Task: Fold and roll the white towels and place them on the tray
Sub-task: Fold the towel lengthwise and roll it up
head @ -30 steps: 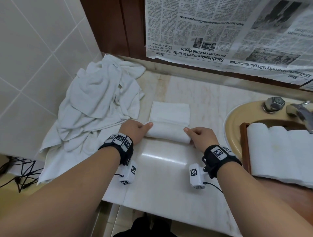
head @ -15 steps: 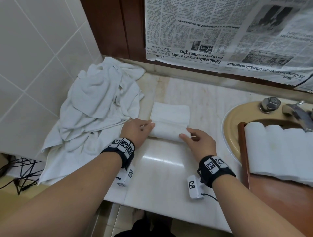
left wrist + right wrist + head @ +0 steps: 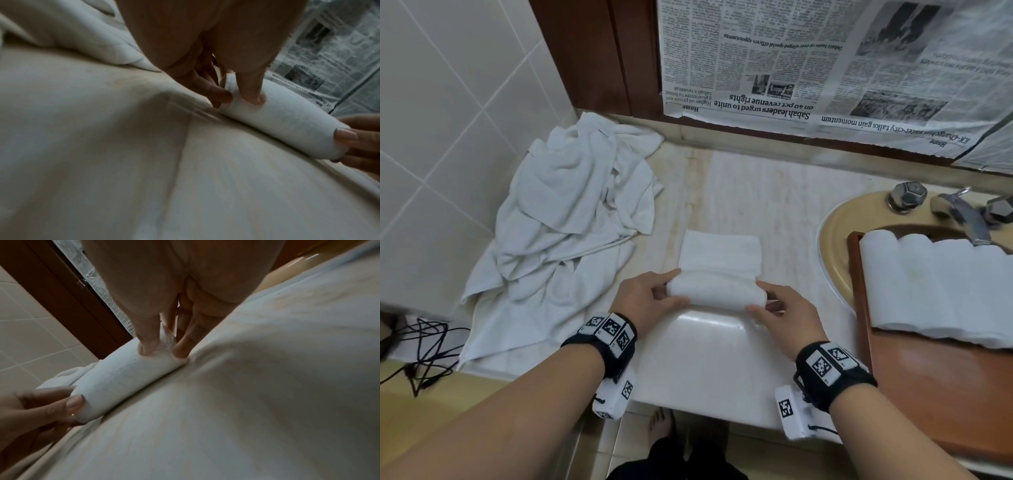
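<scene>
- A white towel [image 3: 719,270], partly rolled, lies on the pale marble counter [image 3: 715,370] in front of the person; the rolled part is nearest them and the flat, unrolled part stretches away toward the wall.
- The left hand [image 3: 650,301] holds the left end of the roll: in the left wrist view its thumb [image 3: 252,91] presses on top of the roll and its fingers [image 3: 213,92] curl in against the open end, so the end is pinched between them.
- The right hand [image 3: 786,318] grips the right end the same way; the right wrist view shows the thumb [image 3: 148,344] dug into the top of the roll and a finger [image 3: 183,348] tucked at the end face beside the counter.
- The roll rests on the counter, held at both ends with its middle bare.
- A wooden tray [image 3: 935,387] sits to the right, across the yellow sink [image 3: 835,240], and rolled white towels [image 3: 941,291] lie side by side on its far part.
- A heap of loose white towels [image 3: 561,233] covers the counter's left side, against the tiled wall [image 3: 441,120].
- A chrome tap [image 3: 962,212] stands behind the tray.
- Newspaper sheets [image 3: 825,61] hang on the wall above the counter.
- Black cables [image 3: 421,356] lie at lower left, past the counter edge.
</scene>
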A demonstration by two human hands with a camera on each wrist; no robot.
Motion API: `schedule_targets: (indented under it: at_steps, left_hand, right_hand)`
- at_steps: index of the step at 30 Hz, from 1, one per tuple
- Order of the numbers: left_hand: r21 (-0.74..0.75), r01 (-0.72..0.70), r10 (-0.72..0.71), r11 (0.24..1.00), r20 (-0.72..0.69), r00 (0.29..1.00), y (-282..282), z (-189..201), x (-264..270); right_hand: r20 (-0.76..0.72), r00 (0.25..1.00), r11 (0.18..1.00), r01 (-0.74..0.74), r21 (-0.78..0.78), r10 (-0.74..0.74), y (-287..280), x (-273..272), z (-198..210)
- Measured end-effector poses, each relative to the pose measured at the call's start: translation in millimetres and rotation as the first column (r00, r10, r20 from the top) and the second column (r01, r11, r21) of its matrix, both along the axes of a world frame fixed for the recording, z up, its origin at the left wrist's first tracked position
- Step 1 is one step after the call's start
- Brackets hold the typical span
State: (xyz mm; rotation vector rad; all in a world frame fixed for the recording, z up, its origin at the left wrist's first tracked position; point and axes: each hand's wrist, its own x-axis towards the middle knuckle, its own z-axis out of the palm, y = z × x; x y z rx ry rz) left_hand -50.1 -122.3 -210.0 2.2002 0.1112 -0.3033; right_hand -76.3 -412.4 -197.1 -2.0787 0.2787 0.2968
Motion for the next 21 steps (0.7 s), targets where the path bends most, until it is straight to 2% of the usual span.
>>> schedule_targets:
  at_steps: [5, 10, 15, 21]
  left_hand:
    - [-0.041, -0.039, 0.037, 0.998, -0.053, 0.998, -6, 0, -12]
    - [-0.044, -0.082, 0.077, 0.996, -0.100, 0.992, -10, 5, -2]
    - [0.038, -0.127, 0.131, 0.991, -0.122, 0.984, -16, 8, 12]
    - [0.193, -0.084, 0.113, 0.978, -0.143, 0.983, -23, 14, 33]
  right_hand:
    - [-0.019, 1.000, 1.000, -0.020, 0.012, 0.020, -4, -2, 2]
    - [-0.050, 0.999, 1.000, -0.008, 0.026, 0.010, -8, 7, -2]
    - [-0.088, 0.996, 1.000, 0.008, 0.020, -0.006, -9, 21, 2]
    - [-0.142, 0.988, 0.997, 0.064, 0.039, -0.058, -8, 40, 6]
